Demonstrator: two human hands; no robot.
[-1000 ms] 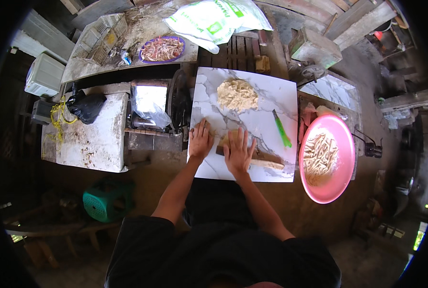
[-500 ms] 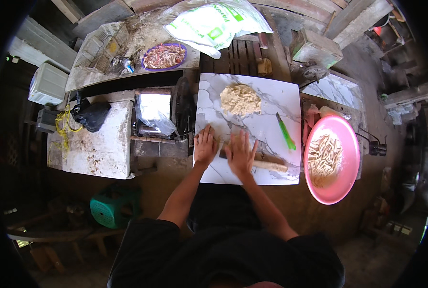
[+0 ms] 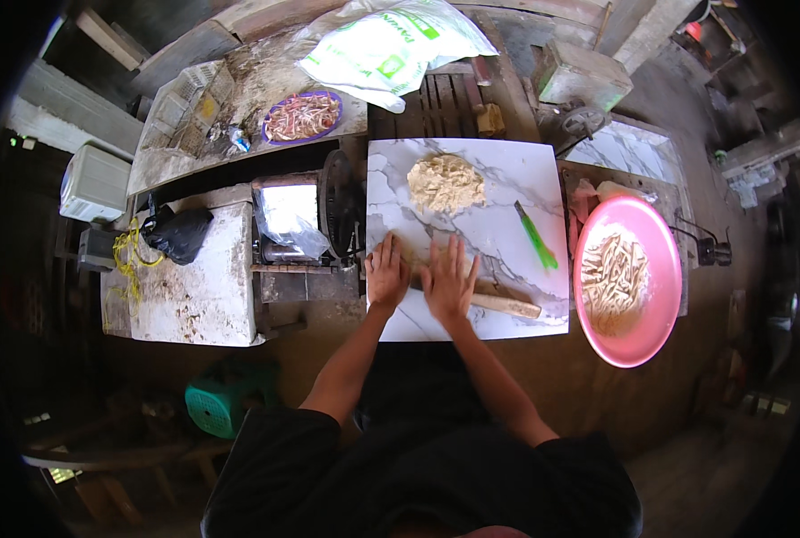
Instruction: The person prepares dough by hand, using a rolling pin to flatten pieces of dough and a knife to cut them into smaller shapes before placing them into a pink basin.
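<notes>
My left hand and my right hand lie flat, palms down and fingers spread, side by side on a white marble slab. Both press on a wooden rolling pin whose right end sticks out past my right hand. What lies under the palms is hidden. A mound of pale dough sits further back on the slab. A green-handled knife rests to the right of my hands.
A pink round tray with pale dough strips stands at the right. A purple plate of strips, a white plastic bag, a black bag, a metal machine and a green stool lie around.
Both hands stay flat on the rolling pin with barely any shift on the slab. The view has moved slightly.
</notes>
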